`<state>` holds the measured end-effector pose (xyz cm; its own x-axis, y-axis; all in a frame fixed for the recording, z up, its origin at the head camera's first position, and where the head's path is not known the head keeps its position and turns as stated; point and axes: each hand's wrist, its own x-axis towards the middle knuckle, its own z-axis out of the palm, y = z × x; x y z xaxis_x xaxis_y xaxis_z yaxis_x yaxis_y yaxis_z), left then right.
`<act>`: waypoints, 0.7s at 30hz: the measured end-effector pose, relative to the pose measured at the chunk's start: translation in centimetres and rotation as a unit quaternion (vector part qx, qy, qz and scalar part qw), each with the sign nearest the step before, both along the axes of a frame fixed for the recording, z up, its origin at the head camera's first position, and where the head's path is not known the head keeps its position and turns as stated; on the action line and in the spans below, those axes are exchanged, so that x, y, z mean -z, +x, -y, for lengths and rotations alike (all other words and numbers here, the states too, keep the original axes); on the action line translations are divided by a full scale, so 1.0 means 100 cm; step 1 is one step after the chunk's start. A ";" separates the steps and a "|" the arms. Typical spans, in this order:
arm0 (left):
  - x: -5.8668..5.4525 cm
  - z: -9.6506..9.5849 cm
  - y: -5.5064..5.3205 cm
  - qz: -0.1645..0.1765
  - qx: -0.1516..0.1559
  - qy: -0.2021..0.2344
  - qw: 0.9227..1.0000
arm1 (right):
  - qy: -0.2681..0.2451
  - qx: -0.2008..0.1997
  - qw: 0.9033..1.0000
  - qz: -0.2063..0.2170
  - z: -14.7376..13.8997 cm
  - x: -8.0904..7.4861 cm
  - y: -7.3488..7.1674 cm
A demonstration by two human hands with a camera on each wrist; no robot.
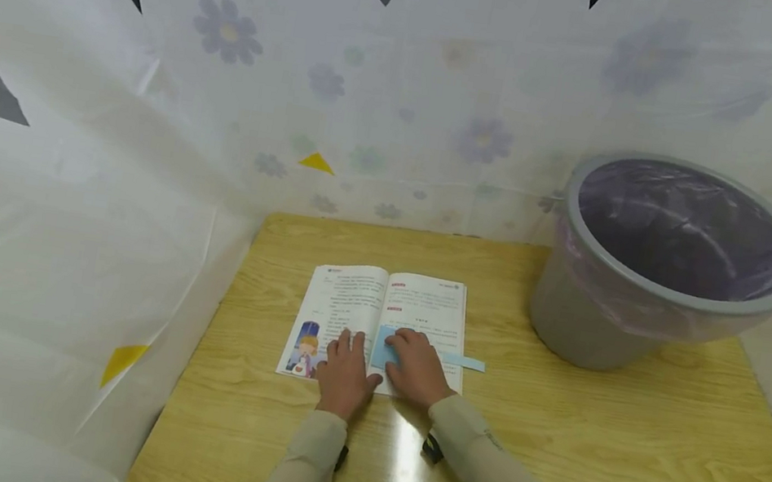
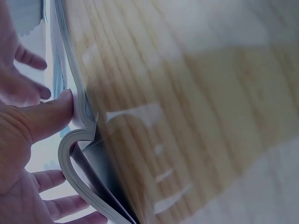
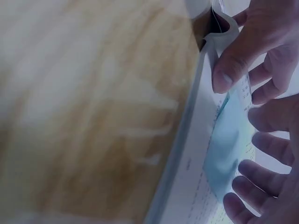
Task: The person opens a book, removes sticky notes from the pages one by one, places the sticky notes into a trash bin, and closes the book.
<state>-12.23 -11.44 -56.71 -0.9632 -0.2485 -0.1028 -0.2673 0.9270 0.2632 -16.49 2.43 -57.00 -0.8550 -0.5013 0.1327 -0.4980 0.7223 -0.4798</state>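
Observation:
An open book (image 1: 357, 290) lies on the wooden table, with printed text on both pages and a cartoon figure at the lower left. On its right page, against the spine, is a light blue piece of paper (image 1: 381, 349), seen larger in the right wrist view (image 3: 224, 149). My left hand (image 1: 343, 377) rests on the left page with fingers spread; its thumb (image 2: 52, 114) presses across the spine at the bottom edge. My right hand (image 1: 418, 371) lies over the blue paper, fingers loosely bent and fingertips at its surface. A pale blue strip (image 1: 471, 363) sticks out past the right page edge.
A grey bin (image 1: 589, 327) with a purple liner stands at the back right of the table (image 1: 257, 420). Translucent sheeting with flower prints (image 1: 404, 112) hangs behind and at the sides. Glare shows on the tabletop between my forearms.

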 end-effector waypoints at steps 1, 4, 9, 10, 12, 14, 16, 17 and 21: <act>0.000 0.000 -0.001 0.002 0.000 -0.002 1.000 | -0.001 0.007 1.000 -0.003 0.002 -0.001 -0.002; 0.000 -0.001 -0.001 0.008 -0.002 -0.005 1.000 | 0.004 0.020 1.000 0.000 0.008 -0.003 -0.009; -0.001 -0.002 -0.001 0.020 -0.009 -0.001 1.000 | 0.077 0.031 0.996 0.021 0.019 -0.003 -0.019; -0.001 -0.002 -0.001 0.020 -0.010 0.001 1.000 | 0.093 0.031 0.995 0.027 0.021 -0.003 -0.021; -0.001 -0.002 -0.001 0.025 -0.011 0.003 1.000 | 0.119 0.033 0.992 0.037 0.024 -0.003 -0.024; -0.001 -0.002 -0.001 0.025 -0.011 0.001 1.000 | 0.129 0.032 0.990 0.046 0.025 -0.003 -0.026; 0.000 -0.002 -0.002 0.021 -0.010 -0.004 1.000 | 0.132 0.032 0.989 0.054 0.027 -0.004 -0.028; 0.000 -0.002 -0.002 0.018 -0.009 -0.005 1.000 | 0.131 0.032 0.989 0.058 0.027 -0.004 -0.030; 0.000 -0.002 -0.001 0.004 -0.002 -0.009 1.000 | 0.113 0.044 0.990 0.066 0.028 -0.004 -0.034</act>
<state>-12.32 -11.19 -56.67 -0.9612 -0.2548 -0.1061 -0.2736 0.9303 0.2444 -19.89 -0.37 -56.63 -0.8987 -0.4289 -0.0914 -0.3724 0.8564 -0.3575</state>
